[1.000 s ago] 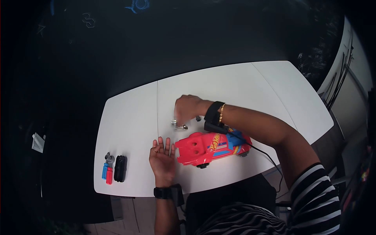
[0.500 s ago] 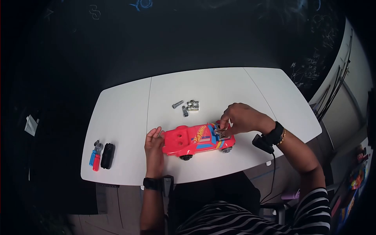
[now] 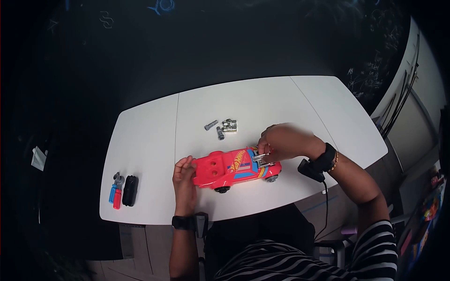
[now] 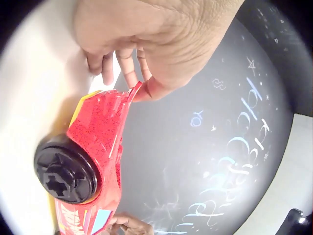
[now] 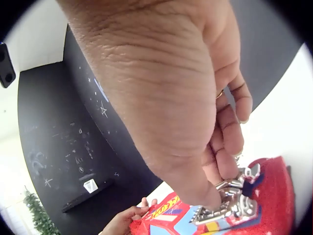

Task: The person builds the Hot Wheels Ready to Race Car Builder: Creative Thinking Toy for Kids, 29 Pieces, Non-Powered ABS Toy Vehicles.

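Red plastic toy car (image 3: 239, 171) sits on the white tabletop (image 3: 140, 140), far-side wheels hidden. Right hand (image 3: 287, 141), part blurred in head view, pinches the chrome-coloured engine piece (image 5: 230, 206) atop the car; can't tell if it's seated. Left hand (image 3: 184, 180) pinches the car's end, some fingertips hidden. Two grey bolt-shaped pieces (image 3: 212, 125) lie beyond.

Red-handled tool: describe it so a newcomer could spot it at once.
On the white table, look left of the red toy car, near the edge. The red-handled tool lies between a blue-handled one and a black object; its handle alone is red.
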Motion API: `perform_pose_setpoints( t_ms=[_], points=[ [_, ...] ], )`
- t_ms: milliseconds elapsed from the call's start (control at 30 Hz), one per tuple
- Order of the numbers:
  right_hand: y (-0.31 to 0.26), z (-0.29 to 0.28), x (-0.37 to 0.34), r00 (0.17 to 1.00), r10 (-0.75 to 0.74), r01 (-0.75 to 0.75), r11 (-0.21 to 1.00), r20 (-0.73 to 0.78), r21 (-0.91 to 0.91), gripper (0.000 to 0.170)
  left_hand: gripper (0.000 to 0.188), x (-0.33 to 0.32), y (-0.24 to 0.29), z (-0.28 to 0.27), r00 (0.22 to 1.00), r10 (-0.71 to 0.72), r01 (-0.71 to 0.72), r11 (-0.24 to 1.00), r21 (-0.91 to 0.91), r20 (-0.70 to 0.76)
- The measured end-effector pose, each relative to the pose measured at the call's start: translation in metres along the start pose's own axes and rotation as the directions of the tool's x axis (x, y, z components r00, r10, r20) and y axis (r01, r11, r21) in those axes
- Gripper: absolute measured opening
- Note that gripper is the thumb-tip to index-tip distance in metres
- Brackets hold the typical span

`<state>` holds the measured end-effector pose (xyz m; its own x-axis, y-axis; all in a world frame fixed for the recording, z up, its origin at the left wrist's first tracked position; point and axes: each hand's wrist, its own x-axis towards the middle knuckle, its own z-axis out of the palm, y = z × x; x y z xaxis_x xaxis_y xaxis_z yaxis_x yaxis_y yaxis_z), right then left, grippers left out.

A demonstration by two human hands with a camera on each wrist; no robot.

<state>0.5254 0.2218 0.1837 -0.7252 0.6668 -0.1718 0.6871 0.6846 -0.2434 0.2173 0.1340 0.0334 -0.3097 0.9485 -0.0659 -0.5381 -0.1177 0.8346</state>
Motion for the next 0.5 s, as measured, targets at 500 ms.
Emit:
perform_pose_setpoints(
  t_ms=[500],
  points=[
    [0.005, 0.009, 0.003, 0.993, 0.074, -0.082, 0.993, 0.087, 0.09, 0.016, 0.034, -0.003, 0.007, 0.01, 0.999, -0.019, 0.018, 1.0, -0.019, -0.049]
  ],
)
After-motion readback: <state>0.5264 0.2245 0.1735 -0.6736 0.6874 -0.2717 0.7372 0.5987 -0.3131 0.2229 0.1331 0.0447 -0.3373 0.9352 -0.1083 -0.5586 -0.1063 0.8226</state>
